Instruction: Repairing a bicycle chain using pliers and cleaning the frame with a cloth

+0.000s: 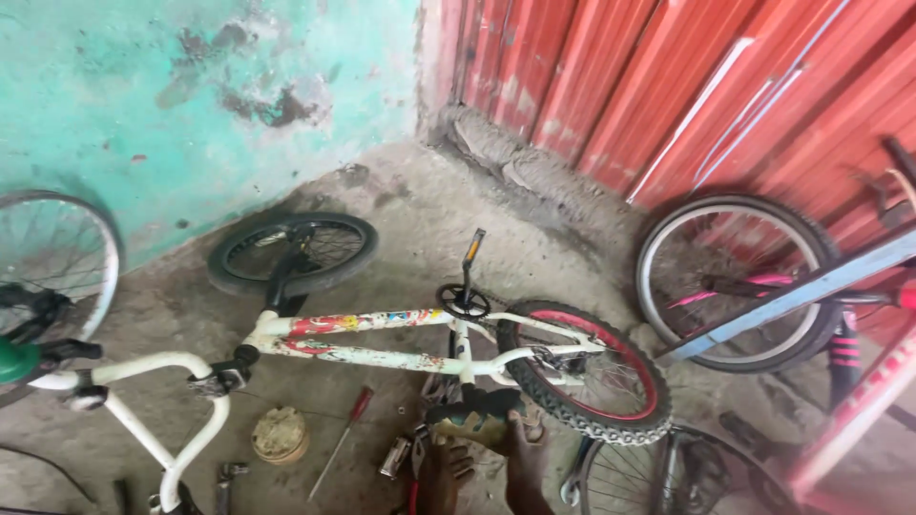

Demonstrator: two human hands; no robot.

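Observation:
Neither of my hands shows in the head view. A small white bicycle [382,358] rests upside down on the concrete floor. Its black front wheel [291,250] points to the teal wall, and its red-rimmed knobby rear wheel [592,381] is to the right. One pedal on its crank [465,300] sticks upward. The white handlebar [162,429] with a green grip [14,360] reaches the lower left. The saddle [472,420] touches the floor at the bottom centre. Dark shapes just below it [520,477] look like my foot and leg; I cannot tell for sure.
A red-handled screwdriver [348,420], a round dusty tin [280,434] and small metal tools [396,458] lie on the floor. A spoked wheel [48,257] leans at the left. A second bicycle wheel [730,277], a blue bar [792,296] and another wheel [668,477] stand by the red corrugated wall [668,76].

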